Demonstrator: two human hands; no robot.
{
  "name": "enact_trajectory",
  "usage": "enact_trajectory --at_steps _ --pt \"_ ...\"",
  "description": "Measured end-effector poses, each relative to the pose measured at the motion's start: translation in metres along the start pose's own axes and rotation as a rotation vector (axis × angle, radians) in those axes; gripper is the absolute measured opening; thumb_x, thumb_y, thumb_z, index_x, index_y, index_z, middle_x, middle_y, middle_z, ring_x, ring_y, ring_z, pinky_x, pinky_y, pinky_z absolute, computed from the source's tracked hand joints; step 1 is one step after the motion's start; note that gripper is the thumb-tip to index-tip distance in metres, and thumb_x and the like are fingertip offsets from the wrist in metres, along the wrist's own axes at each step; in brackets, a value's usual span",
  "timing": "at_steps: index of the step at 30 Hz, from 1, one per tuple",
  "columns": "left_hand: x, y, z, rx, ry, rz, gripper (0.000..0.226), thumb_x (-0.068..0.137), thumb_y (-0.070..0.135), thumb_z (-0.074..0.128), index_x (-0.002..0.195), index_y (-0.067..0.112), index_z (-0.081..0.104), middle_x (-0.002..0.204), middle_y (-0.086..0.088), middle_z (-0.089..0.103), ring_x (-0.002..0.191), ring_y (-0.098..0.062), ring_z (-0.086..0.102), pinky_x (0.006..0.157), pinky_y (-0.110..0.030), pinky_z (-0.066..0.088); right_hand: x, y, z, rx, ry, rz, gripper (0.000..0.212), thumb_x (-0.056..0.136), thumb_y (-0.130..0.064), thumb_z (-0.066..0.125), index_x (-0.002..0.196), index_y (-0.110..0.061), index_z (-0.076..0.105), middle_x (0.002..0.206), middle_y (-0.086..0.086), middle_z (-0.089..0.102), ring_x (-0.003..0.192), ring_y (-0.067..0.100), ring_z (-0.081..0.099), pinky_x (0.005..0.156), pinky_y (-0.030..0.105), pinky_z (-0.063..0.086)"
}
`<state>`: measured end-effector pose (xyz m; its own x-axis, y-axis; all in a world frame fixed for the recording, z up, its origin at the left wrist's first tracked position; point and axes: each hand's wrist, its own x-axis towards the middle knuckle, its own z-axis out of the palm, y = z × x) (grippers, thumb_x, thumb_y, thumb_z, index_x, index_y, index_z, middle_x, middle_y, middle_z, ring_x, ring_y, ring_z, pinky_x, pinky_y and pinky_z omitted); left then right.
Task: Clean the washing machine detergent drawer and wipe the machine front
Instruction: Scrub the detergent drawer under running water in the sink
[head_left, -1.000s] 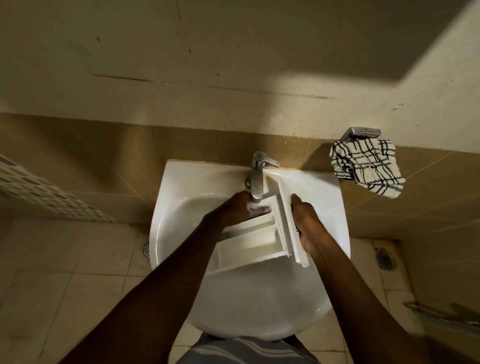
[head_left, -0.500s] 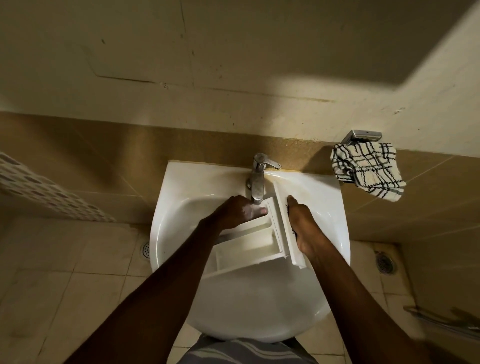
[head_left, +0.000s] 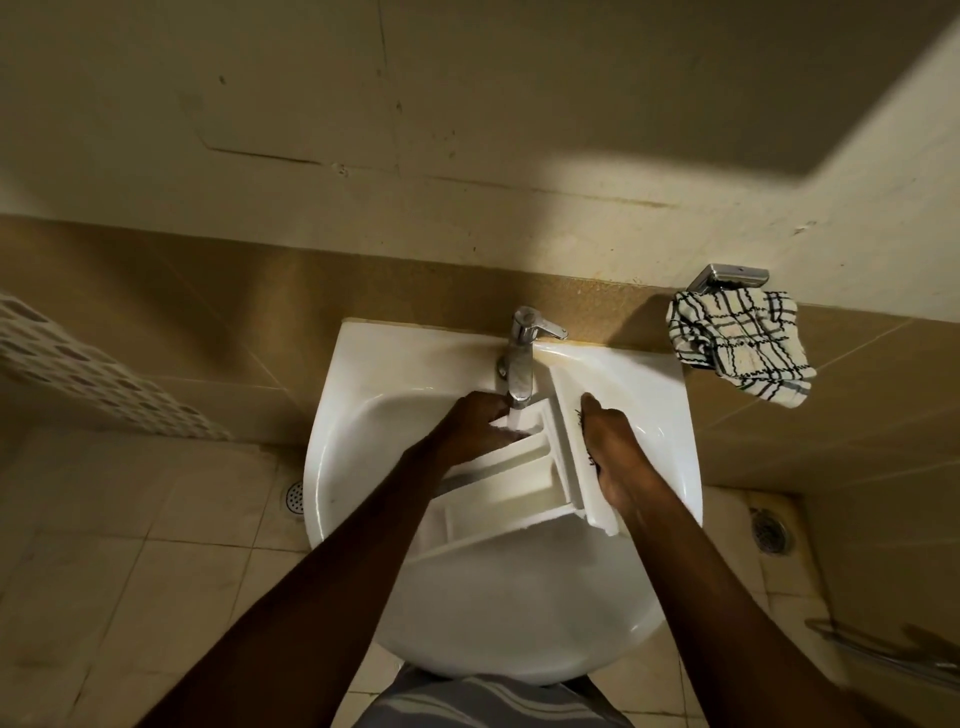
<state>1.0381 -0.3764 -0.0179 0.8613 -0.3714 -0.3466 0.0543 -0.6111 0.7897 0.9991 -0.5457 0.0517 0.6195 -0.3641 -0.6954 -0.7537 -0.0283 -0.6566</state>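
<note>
Got the drawer (head_left: 498, 499) lying slantwise across the sink (head_left: 358, 415), far end right under the tap (head_left: 521, 364). That way the running water lands in the end compartment and, I reckon, drains down the rest of it.

Right grip (head_left: 615, 457) is wrapped round the front panel with the thumb laid along its face. Looks like that's what steadies the whole thing.

Left grip (head_left: 475, 426) is down at the end compartment right beside the stream, probably to rub gunk loose. Its fingers are tucked out of sight, so I can't tell if they're curled on anything.

So the drawer sits between both grips, touching both, over the basin. A checked towel (head_left: 737, 343) hangs on the wall to the right, well apart.
</note>
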Motion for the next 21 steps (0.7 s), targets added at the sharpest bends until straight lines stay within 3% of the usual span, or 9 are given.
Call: enact_trajectory --at_steps 3,5,8,12,14,16,18,21 --pt "-0.014 -0.021 -0.014 0.006 0.042 0.029 0.040 0.076 0.019 0.085 0.112 0.008 0.072 0.105 -0.003 0.073 0.092 -0.012 0.066 0.080 -0.017 0.049 0.008 -0.004 -0.019 -0.008 0.032 0.010 0.048 0.104 -0.043 0.036 0.122 -0.005 0.060 0.103 0.015 0.068 0.084 0.028 0.064 0.066 0.032 0.051" --pt "-0.025 -0.032 -0.016 -0.018 0.111 0.054 0.038 0.076 0.011 0.085 0.111 0.007 0.073 0.098 0.002 0.070 0.083 0.001 0.061 0.074 -0.005 0.045 0.011 -0.007 -0.024 -0.010 0.050 0.000 0.047 0.105 -0.041 0.035 0.122 -0.005 0.058 0.102 0.014 0.066 0.082 0.026 0.061 0.065 0.031 0.047" --pt "-0.036 -0.039 -0.001 -0.011 0.309 0.109 0.025 0.078 0.005 0.081 0.102 0.008 0.075 0.098 0.001 0.071 0.088 -0.007 0.064 0.083 -0.012 0.050 0.012 -0.013 -0.011 0.009 0.062 -0.036 0.045 0.105 -0.040 0.034 0.120 -0.004 0.057 0.102 0.013 0.064 0.080 0.024 0.059 0.072 0.032 0.047" --pt "-0.034 -0.019 0.018 -0.081 0.398 0.120 0.020 0.084 0.001 0.072 0.104 0.005 0.076 0.104 -0.006 0.074 0.095 -0.013 0.067 0.082 0.002 0.037 0.004 -0.025 0.019 -0.012 0.032 -0.059 0.043 0.106 -0.038 0.033 0.121 -0.005 0.056 0.103 0.013 0.063 0.089 0.027 0.061 0.079 0.034 0.051" --pt "-0.028 -0.007 0.015 -0.177 0.376 0.082 0.018 0.085 0.011 0.076 0.102 0.007 0.077 0.102 -0.004 0.076 0.098 -0.011 0.068 0.083 -0.002 0.040 0.002 -0.029 0.026 -0.022 0.024 -0.050 0.044 0.105 -0.037 0.033 0.124 -0.003 0.054 0.112 0.016 0.063 0.099 0.032 0.062 0.089 0.040 0.052" --pt "-0.023 0.001 0.013 -0.265 0.327 0.068 0.017 0.083 0.022 0.079 0.095 0.009 0.079 0.093 -0.003 0.077 0.090 -0.010 0.068 0.082 -0.017 0.049 0.004 -0.030 0.026 -0.012 0.016 -0.040 0.046 0.105 -0.036 0.034 0.127 -0.001 0.054 0.118 0.019 0.063 0.104 0.034 0.063 0.091 0.042 0.052" --pt "-0.019 -0.002 0.013 -0.251 0.337 0.077 0.022 0.079 0.026 0.081 0.089 0.006 0.078 0.085 -0.007 0.075 0.083 -0.013 0.065 0.077 -0.029 0.050 0.007 -0.029 0.025 -0.001 0.012 -0.029 0.045 0.105 -0.035 0.035 0.128 -0.001 0.054 0.114 0.018 0.064 0.098 0.033 0.063 0.086 0.039 0.052" --pt "-0.020 -0.022 0.000 -0.155 0.291 0.097 0.021 0.072 0.012 0.087 0.087 0.000 0.078 0.083 -0.016 0.074 0.080 -0.015 0.064 0.074 -0.033 0.051 0.008 -0.028 0.024 0.015 -0.001 -0.029 0.042 0.106 -0.034 0.033 0.125 -0.002 0.053 0.100 0.013 0.060 0.077 0.023 0.058 0.079 0.035 0.047"
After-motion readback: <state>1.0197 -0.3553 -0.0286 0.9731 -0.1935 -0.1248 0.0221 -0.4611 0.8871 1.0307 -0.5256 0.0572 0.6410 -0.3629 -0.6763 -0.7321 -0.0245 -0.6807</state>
